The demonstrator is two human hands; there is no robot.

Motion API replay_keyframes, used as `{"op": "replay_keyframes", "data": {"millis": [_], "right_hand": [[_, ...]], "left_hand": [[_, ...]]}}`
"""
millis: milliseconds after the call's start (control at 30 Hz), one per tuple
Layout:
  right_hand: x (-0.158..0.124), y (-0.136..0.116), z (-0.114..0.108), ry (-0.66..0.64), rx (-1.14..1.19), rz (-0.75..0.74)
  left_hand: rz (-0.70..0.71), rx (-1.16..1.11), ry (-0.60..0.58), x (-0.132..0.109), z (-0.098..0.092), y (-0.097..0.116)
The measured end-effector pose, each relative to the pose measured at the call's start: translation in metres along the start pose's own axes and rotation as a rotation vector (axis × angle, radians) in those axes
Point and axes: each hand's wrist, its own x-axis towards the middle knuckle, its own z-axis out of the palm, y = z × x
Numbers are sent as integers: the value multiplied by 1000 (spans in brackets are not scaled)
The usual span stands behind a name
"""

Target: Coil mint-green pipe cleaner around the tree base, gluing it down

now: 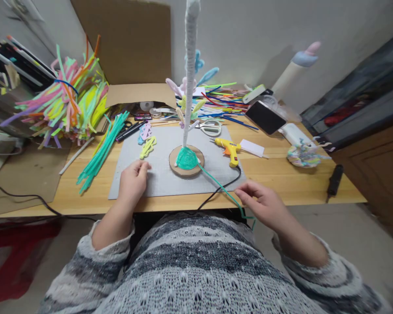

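Note:
A round wooden base (173,169) on the grey mat (160,183) carries a tall upright stem (190,56) wrapped in white. At the stem's foot lies a coiled patch of green pipe cleaner (187,159). Its loose green end trails toward me, over the table edge, past my right fingertips. My right hand (263,204) hovers by that strand, fingers bent and slightly apart, with nothing visible in them. On the mat's left side is my left hand (132,179), fingers curled in and nothing seen in it. Just beyond it sits a yellow pipe-cleaner shape (147,148).
A yellow glue gun (228,150) with a black cord lies right of the base. Scissors (211,127), a phone (265,117) and loose pipe cleaners are behind. Green pipe cleaners (103,148) and a large mixed bundle (68,100) are left. A black-handled tool (334,181) lies far right.

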Motion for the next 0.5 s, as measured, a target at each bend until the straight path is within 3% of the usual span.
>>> {"op": "replay_keyframes", "data": {"millis": [133, 267, 400, 500], "right_hand": [[-21, 24, -2, -10, -611, 85], [-39, 42, 12, 29, -880, -9], [-39, 44, 17, 50, -907, -67], [-30, 37, 10, 15, -610, 23]], "left_hand": [[38, -98, -117, -15, 0, 1], [74, -141, -272, -37, 6, 18], [188, -104, -439, -50, 10, 39], [273, -104, -591, -57, 13, 50]]}}
